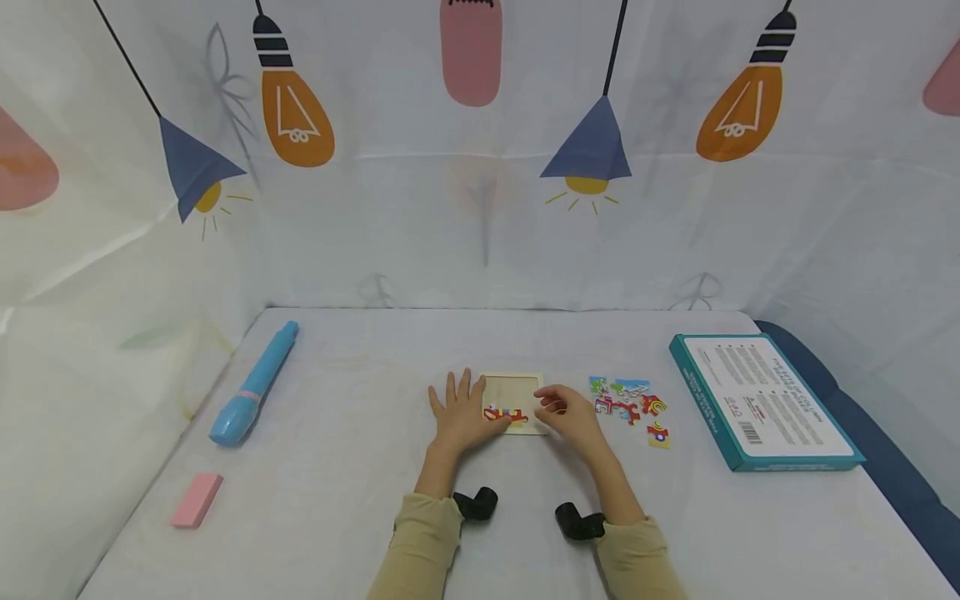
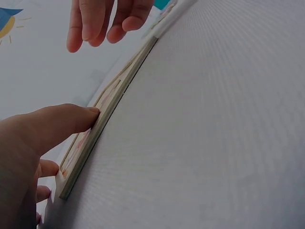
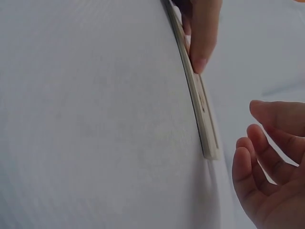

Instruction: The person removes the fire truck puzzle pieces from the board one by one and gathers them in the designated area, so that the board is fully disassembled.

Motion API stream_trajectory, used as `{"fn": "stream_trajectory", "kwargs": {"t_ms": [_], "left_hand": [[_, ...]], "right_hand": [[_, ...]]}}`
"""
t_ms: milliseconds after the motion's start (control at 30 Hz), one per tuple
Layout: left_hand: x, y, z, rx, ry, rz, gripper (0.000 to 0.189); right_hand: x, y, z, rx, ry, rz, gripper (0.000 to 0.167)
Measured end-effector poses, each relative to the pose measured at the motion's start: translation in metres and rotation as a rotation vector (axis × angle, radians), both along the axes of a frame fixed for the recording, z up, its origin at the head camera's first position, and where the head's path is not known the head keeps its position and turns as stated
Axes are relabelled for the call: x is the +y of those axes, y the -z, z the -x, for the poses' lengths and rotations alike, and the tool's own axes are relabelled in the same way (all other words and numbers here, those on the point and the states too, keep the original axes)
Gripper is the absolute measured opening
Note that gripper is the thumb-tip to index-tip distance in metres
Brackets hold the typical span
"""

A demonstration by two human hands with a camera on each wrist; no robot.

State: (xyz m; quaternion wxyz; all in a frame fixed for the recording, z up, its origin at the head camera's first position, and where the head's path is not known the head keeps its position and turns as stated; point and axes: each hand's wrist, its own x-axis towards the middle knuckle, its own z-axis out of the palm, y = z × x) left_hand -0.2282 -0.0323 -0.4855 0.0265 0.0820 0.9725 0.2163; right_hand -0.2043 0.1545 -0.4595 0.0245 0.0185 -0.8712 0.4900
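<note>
A small wooden puzzle tray (image 1: pixel 512 392) lies flat on the table, with colourful puzzle pieces (image 1: pixel 495 413) along the bottom of its recess. Fingers spread, my left hand (image 1: pixel 459 423) rests at the tray's left side; its thumb (image 2: pixel 71 118) presses on the near part of the tray in the left wrist view. My right hand (image 1: pixel 573 419) hovers by the tray's right edge with fingers loosely bent. Nothing shows between those fingers (image 3: pixel 259 143) in the right wrist view. Several loose puzzle pieces (image 1: pixel 632 408) lie right of that hand.
A teal-edged box (image 1: pixel 772 404) lies at the right of the white table. On the left are a blue pen-shaped device (image 1: pixel 255 387) and a pink block (image 1: pixel 197 500). Black wrist cameras (image 1: pixel 476 504) sit at both wrists. A printed curtain (image 1: pixel 480 225) hangs behind the table.
</note>
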Motion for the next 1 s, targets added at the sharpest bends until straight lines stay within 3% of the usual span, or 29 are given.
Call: {"fn": "stream_trajectory", "kwargs": {"t_ms": [433,633,800,1000], "left_hand": [[-0.001,-0.001,0.001,0.031,0.013,0.004,0.084],[-0.003,-0.004,0.000,0.034,0.006,-0.020,0.065],[-0.003,-0.005,0.000,0.031,0.001,-0.022,0.060],[-0.005,-0.004,0.001,0.034,-0.002,-0.029,0.062]], "right_hand": [[-0.022,0.001,0.002,0.013,-0.089,-0.044,0.023],[-0.028,0.003,0.002,0.008,-0.120,-0.219,0.031],[-0.032,0.007,0.004,0.017,-0.149,-0.413,0.036],[-0.036,0.004,0.003,0.010,-0.168,-0.431,0.019]]}}
